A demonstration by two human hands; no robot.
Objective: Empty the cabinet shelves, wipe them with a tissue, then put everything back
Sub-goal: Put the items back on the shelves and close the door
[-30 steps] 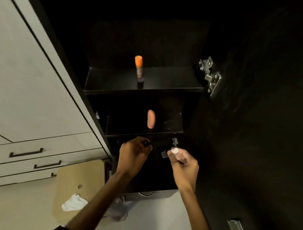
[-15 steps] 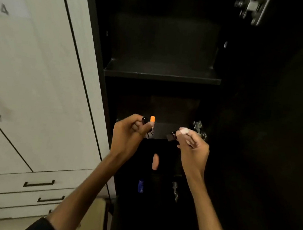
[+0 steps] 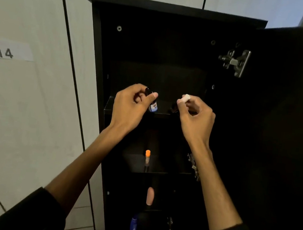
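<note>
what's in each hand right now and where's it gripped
Left hand pinches a small dark bottle near its cap. Right hand pinches a small white-tipped object; grip spot unclear.

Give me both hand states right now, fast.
Left hand: closed, fingers pinching a small dark bottle at the top shelf.
Right hand: closed, pinching a small white-capped item; what it is cannot be told.

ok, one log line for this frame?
phase: restocking | left hand: small dark blue-labelled bottle | right hand: small white piece | top black shelf
</note>
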